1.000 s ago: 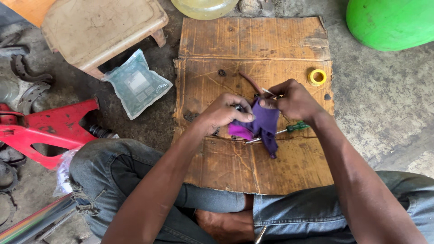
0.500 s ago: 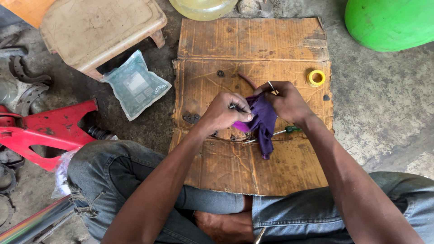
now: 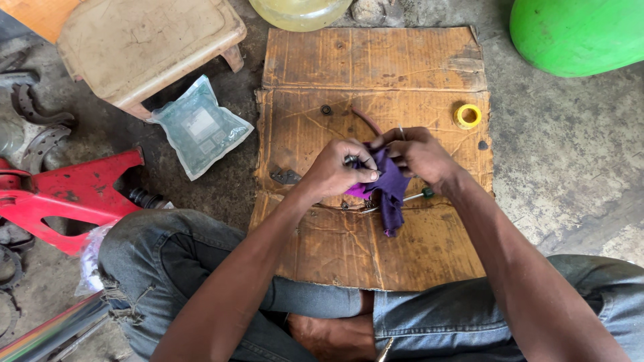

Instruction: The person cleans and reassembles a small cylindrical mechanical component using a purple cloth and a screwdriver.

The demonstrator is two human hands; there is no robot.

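Note:
I sit on the ground over a flattened cardboard sheet [image 3: 376, 74]. My left hand [image 3: 335, 167] pinches a small dark metal part at its fingertips. My right hand [image 3: 419, 154] grips a purple rag [image 3: 389, 191] that is bunched against that part and hangs down between both hands. A thin cable or wire runs out from under my right hand. A screwdriver with a green handle [image 3: 406, 198] lies on the cardboard just below the hands, partly hidden by the rag.
A yellow tape roll [image 3: 467, 116], a small black ring [image 3: 326, 109] and a metal bracket [image 3: 286, 177] lie on the cardboard. A plastic packet [image 3: 199, 126], a worn stool [image 3: 147, 47], a red frame part [image 3: 60, 198], a green container [image 3: 577, 33] and a yellowish jug [image 3: 300, 10] surround it.
Both hands have shifted slightly up over the cardboard, still working the rag around the small part. The rag now hangs more bunched and vertical.

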